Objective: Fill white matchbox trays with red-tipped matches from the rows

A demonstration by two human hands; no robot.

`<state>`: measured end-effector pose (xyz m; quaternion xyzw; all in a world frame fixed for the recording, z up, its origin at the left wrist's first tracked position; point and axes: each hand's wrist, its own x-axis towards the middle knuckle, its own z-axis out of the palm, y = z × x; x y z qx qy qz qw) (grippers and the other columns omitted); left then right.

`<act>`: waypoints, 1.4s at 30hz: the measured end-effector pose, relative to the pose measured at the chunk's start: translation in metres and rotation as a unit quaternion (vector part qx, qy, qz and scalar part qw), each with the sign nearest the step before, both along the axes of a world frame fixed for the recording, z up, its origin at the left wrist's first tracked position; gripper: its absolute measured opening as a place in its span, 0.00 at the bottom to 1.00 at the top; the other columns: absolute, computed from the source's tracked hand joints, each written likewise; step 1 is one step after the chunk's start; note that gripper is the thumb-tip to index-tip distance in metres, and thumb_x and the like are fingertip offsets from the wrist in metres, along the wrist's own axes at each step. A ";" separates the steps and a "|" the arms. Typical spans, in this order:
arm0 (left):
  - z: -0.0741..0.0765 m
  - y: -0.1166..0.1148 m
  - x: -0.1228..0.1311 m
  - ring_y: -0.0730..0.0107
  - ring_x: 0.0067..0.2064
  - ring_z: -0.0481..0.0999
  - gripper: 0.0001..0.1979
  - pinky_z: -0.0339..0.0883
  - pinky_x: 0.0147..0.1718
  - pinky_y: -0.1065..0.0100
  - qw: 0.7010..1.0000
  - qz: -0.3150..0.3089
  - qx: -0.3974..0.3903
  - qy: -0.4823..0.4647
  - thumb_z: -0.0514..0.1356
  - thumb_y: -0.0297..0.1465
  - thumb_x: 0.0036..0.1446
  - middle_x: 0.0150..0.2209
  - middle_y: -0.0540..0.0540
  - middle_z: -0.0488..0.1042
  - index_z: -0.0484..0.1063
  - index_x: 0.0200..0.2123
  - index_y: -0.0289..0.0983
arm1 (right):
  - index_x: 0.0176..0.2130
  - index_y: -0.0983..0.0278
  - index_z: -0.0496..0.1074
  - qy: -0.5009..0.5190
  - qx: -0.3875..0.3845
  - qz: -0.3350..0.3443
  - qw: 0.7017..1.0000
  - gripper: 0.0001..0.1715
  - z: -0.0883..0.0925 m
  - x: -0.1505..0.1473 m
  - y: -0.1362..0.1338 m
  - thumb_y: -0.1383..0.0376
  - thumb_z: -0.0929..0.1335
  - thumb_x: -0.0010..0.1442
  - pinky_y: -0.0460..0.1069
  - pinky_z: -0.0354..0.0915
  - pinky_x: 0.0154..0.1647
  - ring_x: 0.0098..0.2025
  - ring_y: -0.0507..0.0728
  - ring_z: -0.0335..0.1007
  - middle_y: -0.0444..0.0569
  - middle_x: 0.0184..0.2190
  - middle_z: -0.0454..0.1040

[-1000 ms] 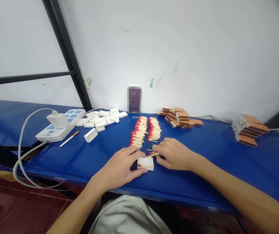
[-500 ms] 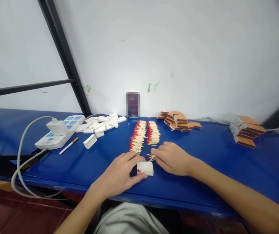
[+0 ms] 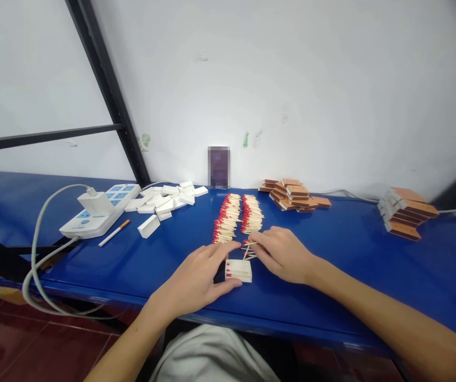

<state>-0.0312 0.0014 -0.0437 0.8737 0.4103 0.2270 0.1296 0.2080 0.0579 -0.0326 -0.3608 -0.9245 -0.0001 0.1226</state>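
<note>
A small white matchbox tray (image 3: 239, 270) lies on the blue table (image 3: 351, 265) with a few red-tipped matches in it. My left hand (image 3: 196, 278) grips the tray between thumb and fingers. My right hand (image 3: 281, 254) is just right of the tray, its fingers pinched on a few loose matches (image 3: 248, 249). Two rows of red-tipped matches (image 3: 238, 217) lie just beyond both hands.
A heap of empty white trays (image 3: 164, 199), a cigarette (image 3: 113, 233) and a white power strip (image 3: 98, 211) with cable lie at the left. Brown matchbox sleeves (image 3: 293, 194) are piled at the back, more (image 3: 406, 216) at the right. A black metal frame (image 3: 104, 90) stands at the back left.
My right hand has drawn a few matches from the table toward the tray and lifted their ends. My left hand stays on the tray.
</note>
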 end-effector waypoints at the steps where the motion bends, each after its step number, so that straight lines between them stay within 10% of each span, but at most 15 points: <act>1: 0.000 0.000 0.000 0.58 0.59 0.71 0.31 0.64 0.59 0.58 1.000 0.001 0.000 0.000 0.64 0.39 0.63 0.62 0.46 0.68 0.55 0.65 0.46 | 0.36 0.63 0.65 0.011 0.005 -0.004 1.000 0.16 0.001 0.000 0.000 0.64 0.54 0.71 0.50 0.49 0.34 0.26 0.54 0.62 0.47 0.27 0.74; 12: 0.003 -0.004 0.003 0.55 0.56 0.71 0.31 0.64 0.57 0.56 1.000 -0.007 0.013 0.004 0.63 0.30 0.57 0.58 0.45 0.71 0.59 0.62 0.43 | 0.34 0.63 0.64 0.018 -0.020 0.166 0.986 0.14 0.007 -0.011 -0.020 0.67 0.56 0.70 0.51 0.50 0.34 0.27 0.54 0.61 0.47 0.28 0.72; 42: 0.002 -0.003 0.001 0.58 0.52 0.73 0.24 0.66 0.52 0.59 1.000 -0.025 -0.005 -0.002 0.64 0.35 0.62 0.52 0.46 0.74 0.62 0.59 0.42 | 0.36 0.63 0.70 0.092 -0.074 0.142 0.983 0.09 0.003 -0.005 -0.012 0.72 0.62 0.59 0.48 0.55 0.34 0.28 0.52 0.63 0.44 0.27 0.73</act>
